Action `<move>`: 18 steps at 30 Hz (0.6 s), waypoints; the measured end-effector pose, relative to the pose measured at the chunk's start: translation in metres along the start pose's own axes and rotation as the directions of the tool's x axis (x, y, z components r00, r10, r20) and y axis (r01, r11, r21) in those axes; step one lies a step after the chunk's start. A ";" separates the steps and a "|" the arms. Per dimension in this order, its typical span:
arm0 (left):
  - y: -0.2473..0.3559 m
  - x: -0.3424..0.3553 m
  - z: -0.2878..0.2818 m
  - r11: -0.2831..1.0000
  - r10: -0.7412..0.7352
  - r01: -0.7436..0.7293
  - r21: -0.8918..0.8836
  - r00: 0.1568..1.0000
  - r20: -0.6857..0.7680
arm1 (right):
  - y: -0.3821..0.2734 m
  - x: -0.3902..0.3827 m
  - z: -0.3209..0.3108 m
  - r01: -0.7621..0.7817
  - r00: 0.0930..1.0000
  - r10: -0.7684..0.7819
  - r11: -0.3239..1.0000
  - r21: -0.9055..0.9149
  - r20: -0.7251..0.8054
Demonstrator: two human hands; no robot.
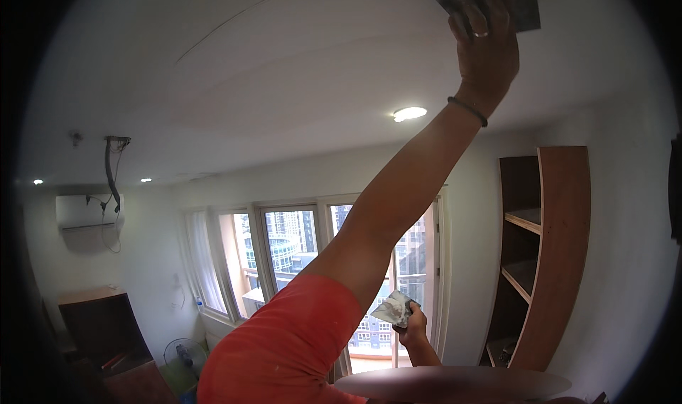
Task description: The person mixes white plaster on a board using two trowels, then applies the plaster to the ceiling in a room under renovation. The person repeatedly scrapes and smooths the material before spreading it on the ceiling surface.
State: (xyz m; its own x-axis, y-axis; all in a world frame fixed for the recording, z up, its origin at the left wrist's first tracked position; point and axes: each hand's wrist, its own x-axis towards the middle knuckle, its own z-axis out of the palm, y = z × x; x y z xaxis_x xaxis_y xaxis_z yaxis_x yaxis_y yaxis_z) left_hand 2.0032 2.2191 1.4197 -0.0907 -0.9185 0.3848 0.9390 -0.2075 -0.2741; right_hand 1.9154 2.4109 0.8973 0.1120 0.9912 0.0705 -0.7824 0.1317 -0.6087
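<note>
My left arm, in a red sleeve, stretches up across the view to the white ceiling [284, 91]. High at the right, my left hand [489, 52] holds a thin dark rectangular plate [527, 9] against the ceiling, fingers laid over its face. A dark band circles that wrist, and a ring shows on one finger. Low in the middle, my right hand [413, 327] grips the edge of a small grey flat plate [386, 310] bearing a lump of white paste [399, 304]. The fingers under that plate are partly hidden.
A lit ceiling lamp [410, 113] is near my left forearm. At the right stands a tall wooden shelf [565, 255]. Windows [290, 240] fill the back wall. At the left are an air conditioner [89, 212], hanging cables [111, 166], a dark cabinet [106, 326] and a fan [186, 354].
</note>
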 end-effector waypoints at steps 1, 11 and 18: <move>-0.005 -0.006 -0.019 0.998 0.030 -0.026 -0.063 0.998 0.054 | 0.002 0.002 0.001 -0.013 1.000 0.012 1.000 -0.016 -0.024; -0.336 0.001 -0.192 0.895 -0.446 0.446 0.008 0.895 0.012 | 0.039 0.034 0.017 -0.129 0.982 0.154 0.971 -0.199 0.113; -0.571 0.021 -0.192 0.742 -0.668 0.648 -0.170 0.737 -0.104 | 0.066 0.036 0.045 -0.189 0.958 0.240 0.940 -0.284 0.157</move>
State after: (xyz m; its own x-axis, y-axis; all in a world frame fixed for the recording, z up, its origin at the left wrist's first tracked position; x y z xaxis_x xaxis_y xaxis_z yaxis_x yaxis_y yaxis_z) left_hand 1.4011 2.2542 1.4151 -0.7285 -0.5736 0.3745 0.5819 -0.8066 -0.1036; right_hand 1.8399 2.4561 0.8956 -0.1762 0.9833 0.0457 -0.5829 -0.0668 -0.8098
